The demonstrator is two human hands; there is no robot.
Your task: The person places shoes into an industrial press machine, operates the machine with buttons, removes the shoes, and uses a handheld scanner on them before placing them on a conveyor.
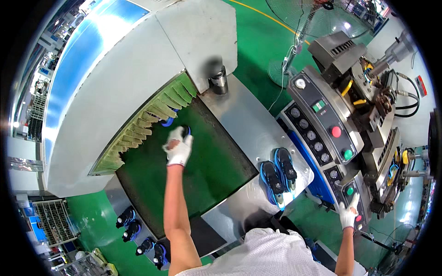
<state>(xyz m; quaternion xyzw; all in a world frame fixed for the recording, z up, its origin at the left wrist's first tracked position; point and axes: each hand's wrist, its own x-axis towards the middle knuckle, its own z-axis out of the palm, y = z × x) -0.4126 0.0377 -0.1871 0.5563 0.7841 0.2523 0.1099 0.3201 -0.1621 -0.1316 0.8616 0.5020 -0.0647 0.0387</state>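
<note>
My left hand [178, 148], in a white glove, reaches over a dark green conveyor belt [202, 170]. Its fingers are closed on a dark shoe with blue edging [187, 130], much of which the hand covers. Just beyond, another blue-edged shoe [168, 121] lies partly under hanging green strips [156, 108] at the machine's opening. Far to the right, my gloved right hand [348, 212] has its fingers apart and holds nothing. It is at a control panel [338, 181], between a green button [350, 191] and a red button [358, 218]; contact with either is unclear.
Two black-and-blue shoes [278, 177] stand on the metal ledge right of the belt. Several more shoes [142, 237] line the left ledge. A dark metal canister [218, 78] stands by the machine housing [115, 83]. Press machinery [368, 129] and a fan [317, 18] are at right.
</note>
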